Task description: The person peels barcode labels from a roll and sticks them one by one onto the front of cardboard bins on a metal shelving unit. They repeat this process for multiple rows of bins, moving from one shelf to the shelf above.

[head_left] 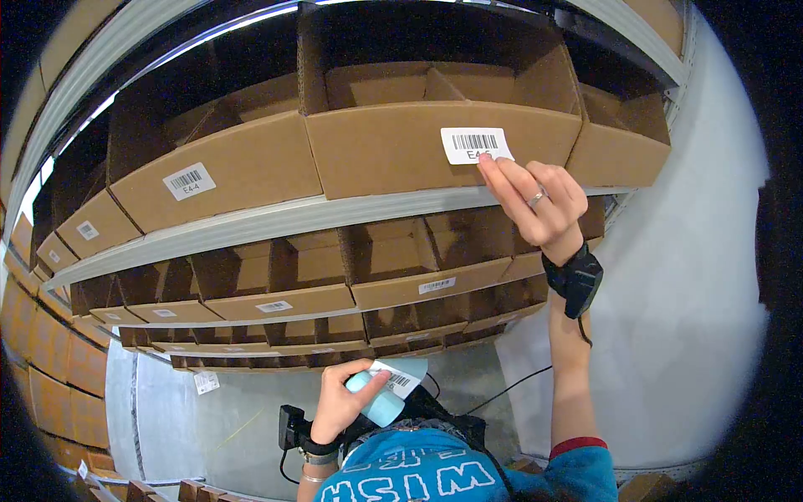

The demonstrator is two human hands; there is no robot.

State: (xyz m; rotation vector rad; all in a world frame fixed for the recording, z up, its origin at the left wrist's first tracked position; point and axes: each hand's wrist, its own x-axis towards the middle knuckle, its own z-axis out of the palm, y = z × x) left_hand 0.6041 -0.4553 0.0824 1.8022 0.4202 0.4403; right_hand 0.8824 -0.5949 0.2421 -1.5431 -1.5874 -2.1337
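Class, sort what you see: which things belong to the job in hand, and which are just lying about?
In the job:
- right hand, fingers at the barcode label
- upper box
- left hand, holding pale blue roll

Just about:
- lower box
- black cable

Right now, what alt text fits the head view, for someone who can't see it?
The right hand touches a barcode label on a cardboard bin; the left hand holds a pale blue roll with another label. More bins line the shelves.
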